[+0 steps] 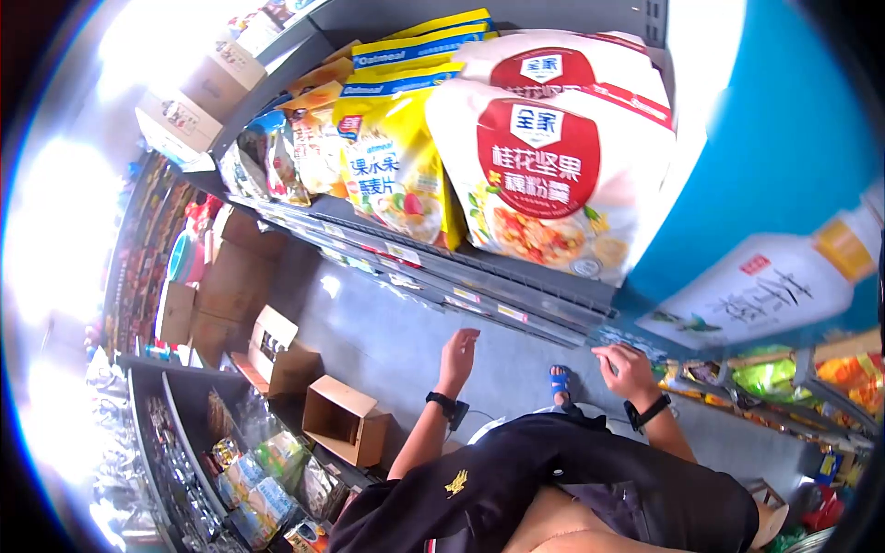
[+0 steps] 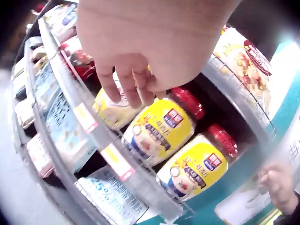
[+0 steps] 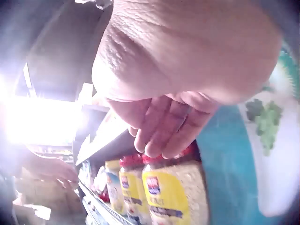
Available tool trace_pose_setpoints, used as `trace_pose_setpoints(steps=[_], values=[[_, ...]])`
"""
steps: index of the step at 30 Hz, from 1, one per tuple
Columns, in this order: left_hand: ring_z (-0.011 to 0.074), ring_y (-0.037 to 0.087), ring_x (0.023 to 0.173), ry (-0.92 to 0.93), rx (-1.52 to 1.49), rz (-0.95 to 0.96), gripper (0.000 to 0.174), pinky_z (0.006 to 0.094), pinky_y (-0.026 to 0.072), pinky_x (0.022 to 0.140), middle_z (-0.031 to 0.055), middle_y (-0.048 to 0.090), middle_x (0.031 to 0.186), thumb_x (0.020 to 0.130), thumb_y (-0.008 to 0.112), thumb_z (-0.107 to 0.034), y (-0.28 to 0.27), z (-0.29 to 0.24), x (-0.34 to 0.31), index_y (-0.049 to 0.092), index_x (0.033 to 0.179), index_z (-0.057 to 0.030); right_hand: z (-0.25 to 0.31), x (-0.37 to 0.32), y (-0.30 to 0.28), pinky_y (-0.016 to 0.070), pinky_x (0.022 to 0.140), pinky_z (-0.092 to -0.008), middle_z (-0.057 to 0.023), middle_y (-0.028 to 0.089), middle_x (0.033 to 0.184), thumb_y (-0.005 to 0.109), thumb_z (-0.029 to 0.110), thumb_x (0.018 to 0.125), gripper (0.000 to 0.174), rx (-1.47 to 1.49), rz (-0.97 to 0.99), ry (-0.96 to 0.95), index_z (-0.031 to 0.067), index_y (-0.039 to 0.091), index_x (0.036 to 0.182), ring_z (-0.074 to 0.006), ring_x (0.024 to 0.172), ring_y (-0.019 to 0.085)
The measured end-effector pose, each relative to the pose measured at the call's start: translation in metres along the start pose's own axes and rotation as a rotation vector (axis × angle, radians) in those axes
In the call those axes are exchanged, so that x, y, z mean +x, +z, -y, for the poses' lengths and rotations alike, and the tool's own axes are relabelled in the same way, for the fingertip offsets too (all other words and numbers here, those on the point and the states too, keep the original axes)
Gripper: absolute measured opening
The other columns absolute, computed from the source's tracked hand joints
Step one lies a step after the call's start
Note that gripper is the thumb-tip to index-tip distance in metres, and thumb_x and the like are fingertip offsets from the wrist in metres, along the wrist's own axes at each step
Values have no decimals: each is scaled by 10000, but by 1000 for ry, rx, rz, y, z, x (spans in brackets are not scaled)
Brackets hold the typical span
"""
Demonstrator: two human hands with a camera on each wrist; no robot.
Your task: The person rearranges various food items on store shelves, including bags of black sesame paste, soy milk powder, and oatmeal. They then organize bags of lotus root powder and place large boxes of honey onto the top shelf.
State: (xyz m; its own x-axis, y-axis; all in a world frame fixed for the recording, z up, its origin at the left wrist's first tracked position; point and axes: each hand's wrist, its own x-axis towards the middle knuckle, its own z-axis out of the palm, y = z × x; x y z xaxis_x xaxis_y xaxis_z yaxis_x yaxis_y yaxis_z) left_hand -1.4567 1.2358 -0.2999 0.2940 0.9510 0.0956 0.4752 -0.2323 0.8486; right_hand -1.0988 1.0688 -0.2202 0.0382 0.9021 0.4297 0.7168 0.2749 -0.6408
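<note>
My left hand [image 1: 456, 361] is raised in front of the shelf rack with nothing in it, its fingers loosely bent. My right hand [image 1: 629, 370] hovers farther right, also holding nothing, fingers relaxed. In the left wrist view, jars with red lids and yellow labels, such as this front jar [image 2: 194, 166], stand on a wire-fronted shelf beyond my left fingers [image 2: 124, 86]. The right wrist view shows the same kind of jar [image 3: 171, 192] below my right fingertips. Above, in the head view, sit a white bag with a red label [image 1: 553, 184] and a yellow oatmeal bag [image 1: 396, 166].
A blue panel printed with a white bottle [image 1: 756, 286] borders the rack on the right. Open cardboard boxes [image 1: 346, 419] lie on the floor at the left, by a lower shelf of packaged goods [image 1: 267, 488]. Grey floor [image 1: 369, 318] shows between the racks.
</note>
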Motion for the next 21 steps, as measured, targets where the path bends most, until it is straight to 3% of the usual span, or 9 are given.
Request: trace_pose_setpoints(steps=[3,8,15,17,20,21], values=[[265,715,963,107,66,-67,235,330,557,836,140,716,1027,893,579,91,-16,-57,40,690,1071,-14,25,35,-2,565,660,-369,-63,704,798,666,26,827,194,26,32,-125,91,726,1000,-256,731,692],[307,704,935,312,26,-63,200,354,556,828,132,707,996,885,569,97,-31,-87,58,696,992,-14,60,91,24,556,632,-370,-63,683,767,670,14,807,212,77,56,-273,70,722,1005,-250,670,676],[300,707,925,244,-82,1,196,367,554,823,125,715,985,883,585,92,-97,-3,55,699,988,-29,106,146,80,536,600,-365,-65,689,786,651,-31,771,247,-50,-86,-358,61,736,984,-239,631,651],[298,699,894,198,-107,52,198,366,549,792,121,708,970,894,591,65,-126,28,47,697,1023,-43,124,154,102,503,569,-366,-59,665,757,666,-30,784,252,-130,-66,-286,75,740,1000,-239,604,618],[292,690,864,231,-115,97,206,359,541,779,120,710,976,902,613,45,-182,55,52,711,1045,-66,164,174,145,523,612,-359,-78,708,817,660,-24,812,254,-205,-97,-244,65,741,1035,-250,675,663],[291,691,866,178,-131,115,201,357,540,778,119,709,975,903,621,35,-200,65,51,716,1045,-71,177,179,161,549,685,-370,-89,730,818,647,-46,843,222,-224,-84,-215,31,727,1036,-267,721,703]])
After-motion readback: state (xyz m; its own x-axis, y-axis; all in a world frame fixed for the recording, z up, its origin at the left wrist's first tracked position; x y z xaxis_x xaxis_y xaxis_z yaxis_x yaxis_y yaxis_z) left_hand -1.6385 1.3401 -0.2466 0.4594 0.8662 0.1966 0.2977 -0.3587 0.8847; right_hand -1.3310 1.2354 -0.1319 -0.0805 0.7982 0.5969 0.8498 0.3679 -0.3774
